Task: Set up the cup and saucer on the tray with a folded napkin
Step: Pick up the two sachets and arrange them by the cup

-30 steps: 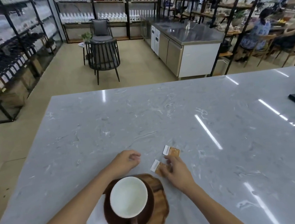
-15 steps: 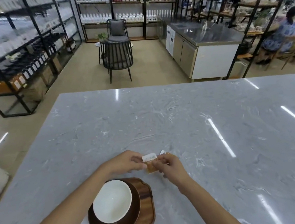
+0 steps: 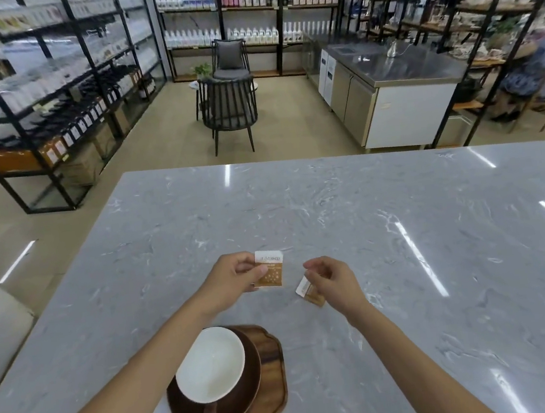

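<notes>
A brown cup with a white inside stands on a brown saucer on the wooden tray, near the front of the marble table. The napkin is hidden behind my left forearm. My left hand pinches one orange-and-white sachet, held upright above the table beyond the tray. My right hand grips a second sachet a little to the right and lower. The two sachets are apart.
The grey marble table stretches far ahead and to the right. Beyond its far edge stand a dark chair, a steel counter and shelves of bottles. A person sits at the far right.
The sachets lay on the table, then both hands met on them. Now each hand holds one and they have drawn apart. The view has shifted, so the tray sits lower.
</notes>
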`<state>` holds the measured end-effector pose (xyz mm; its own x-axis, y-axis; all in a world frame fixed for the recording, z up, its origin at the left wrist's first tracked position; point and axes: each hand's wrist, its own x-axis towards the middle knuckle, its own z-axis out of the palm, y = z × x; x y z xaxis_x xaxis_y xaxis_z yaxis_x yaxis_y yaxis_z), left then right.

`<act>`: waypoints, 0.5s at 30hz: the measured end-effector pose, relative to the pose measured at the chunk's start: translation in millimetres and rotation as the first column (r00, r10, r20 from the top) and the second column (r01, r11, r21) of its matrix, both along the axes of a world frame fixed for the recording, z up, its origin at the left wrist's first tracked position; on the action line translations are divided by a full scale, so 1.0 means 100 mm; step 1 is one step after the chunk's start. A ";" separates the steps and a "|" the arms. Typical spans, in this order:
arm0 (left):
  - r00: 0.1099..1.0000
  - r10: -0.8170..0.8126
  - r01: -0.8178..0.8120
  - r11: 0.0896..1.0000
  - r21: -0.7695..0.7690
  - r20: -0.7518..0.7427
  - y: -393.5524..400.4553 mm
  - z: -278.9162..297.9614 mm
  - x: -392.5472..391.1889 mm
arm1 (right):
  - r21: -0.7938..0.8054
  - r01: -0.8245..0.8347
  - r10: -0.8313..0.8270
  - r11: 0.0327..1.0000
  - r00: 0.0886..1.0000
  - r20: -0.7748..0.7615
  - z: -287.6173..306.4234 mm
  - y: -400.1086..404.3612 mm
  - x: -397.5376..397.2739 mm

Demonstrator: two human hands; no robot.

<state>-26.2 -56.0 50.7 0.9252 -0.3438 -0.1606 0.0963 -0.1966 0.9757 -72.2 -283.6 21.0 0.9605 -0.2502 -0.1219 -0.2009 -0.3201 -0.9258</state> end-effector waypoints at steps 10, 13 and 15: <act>0.997 0.071 -0.071 0.997 -0.003 -0.004 0.24 -0.04 -0.16 | -0.548 -0.309 0.137 0.777 0.933 -0.333 -0.31 -0.09 0.22; 0.995 0.099 -0.099 0.995 0.006 -0.007 0.31 -0.03 -0.19 | -0.538 -0.304 0.097 0.786 0.921 -0.378 -0.25 -0.10 0.28; 0.993 0.115 -0.115 0.993 0.019 -0.002 0.34 -0.01 -0.22 | -0.574 -0.316 0.086 0.755 0.916 -0.391 -0.23 -0.09 0.29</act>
<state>-48.2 -22.5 49.4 0.9579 -0.2324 -0.1685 0.1219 -0.2022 0.9717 -42.9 -292.9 -1.7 0.9292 -0.1853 -0.3198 -0.3105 -0.8607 -0.4035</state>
